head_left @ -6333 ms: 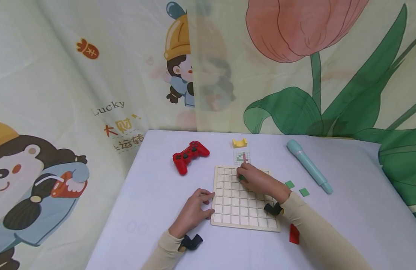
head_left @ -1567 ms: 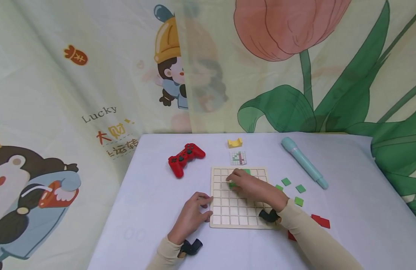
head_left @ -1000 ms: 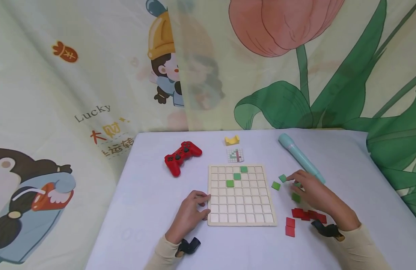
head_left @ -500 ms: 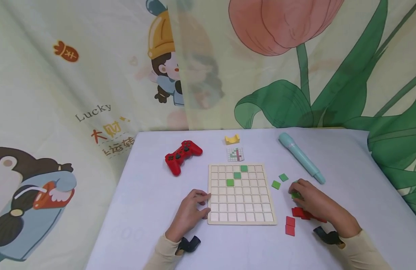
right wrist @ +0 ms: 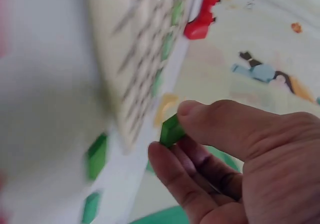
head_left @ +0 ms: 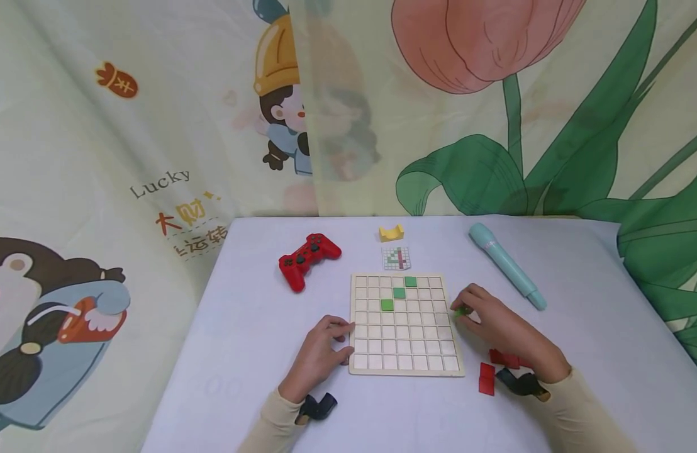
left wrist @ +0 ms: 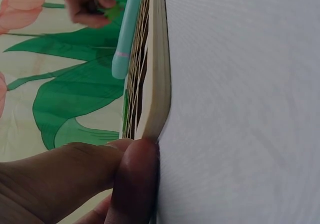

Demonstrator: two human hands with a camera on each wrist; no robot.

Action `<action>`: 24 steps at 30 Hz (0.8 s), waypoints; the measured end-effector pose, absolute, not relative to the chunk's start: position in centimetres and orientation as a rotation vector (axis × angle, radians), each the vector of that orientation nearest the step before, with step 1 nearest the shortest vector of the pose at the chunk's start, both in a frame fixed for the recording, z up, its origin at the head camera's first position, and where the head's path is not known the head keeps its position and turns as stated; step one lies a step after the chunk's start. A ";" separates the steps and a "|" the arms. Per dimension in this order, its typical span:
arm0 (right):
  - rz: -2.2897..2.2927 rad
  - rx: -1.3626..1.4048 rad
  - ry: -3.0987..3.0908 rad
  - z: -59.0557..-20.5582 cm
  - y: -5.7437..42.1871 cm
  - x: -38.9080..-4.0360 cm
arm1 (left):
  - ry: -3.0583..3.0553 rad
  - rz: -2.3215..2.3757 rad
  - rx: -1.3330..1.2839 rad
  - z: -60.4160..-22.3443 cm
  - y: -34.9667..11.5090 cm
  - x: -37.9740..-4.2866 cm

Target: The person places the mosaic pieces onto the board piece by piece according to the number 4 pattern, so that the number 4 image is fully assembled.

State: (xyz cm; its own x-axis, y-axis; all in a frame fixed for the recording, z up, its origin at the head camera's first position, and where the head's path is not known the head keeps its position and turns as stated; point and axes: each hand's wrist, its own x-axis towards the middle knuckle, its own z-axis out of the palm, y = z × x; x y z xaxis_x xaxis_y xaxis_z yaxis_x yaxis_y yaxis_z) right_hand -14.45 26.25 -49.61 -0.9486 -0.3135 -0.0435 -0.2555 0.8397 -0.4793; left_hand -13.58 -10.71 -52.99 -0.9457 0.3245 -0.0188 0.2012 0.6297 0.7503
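Right hand's grip [head_left: 498, 321] pinches a green tile [right wrist: 172, 131] (single or stacked, I cannot tell) between thumb and fingertips, just beside the right edge of the grid board [head_left: 377, 347]. Three green squares [head_left: 399, 293] sit diagonally in its cells. Left hand's grip [head_left: 317, 362] is relaxed, fingertips touching the opposite edge. Red tiles [head_left: 487, 379] lie on the bench [head_left: 258, 333].

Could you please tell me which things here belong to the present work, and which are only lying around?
Seem to belong to the work:
board, touched by the left hand
green tiles, one held by the right hand
red tiles, beside the board
card, its grid printed green and red

Probably just lying about:
controller
microphone
yellow piece
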 end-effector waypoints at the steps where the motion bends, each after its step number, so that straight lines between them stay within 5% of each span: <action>1: -0.748 -0.482 2.903 -49.4 25.6 -14.8 | 2.694 1.216 0.437 -53.0 -10.7 -13.6; 14: -0.846 -0.885 2.825 -49.5 16.7 -18.0 | 2.698 1.196 0.467 -53.0 -11.0 -13.7; 24: -0.719 -0.915 2.756 -50.6 13.1 -18.9 | 2.724 1.162 0.501 -53.3 -11.1 -13.7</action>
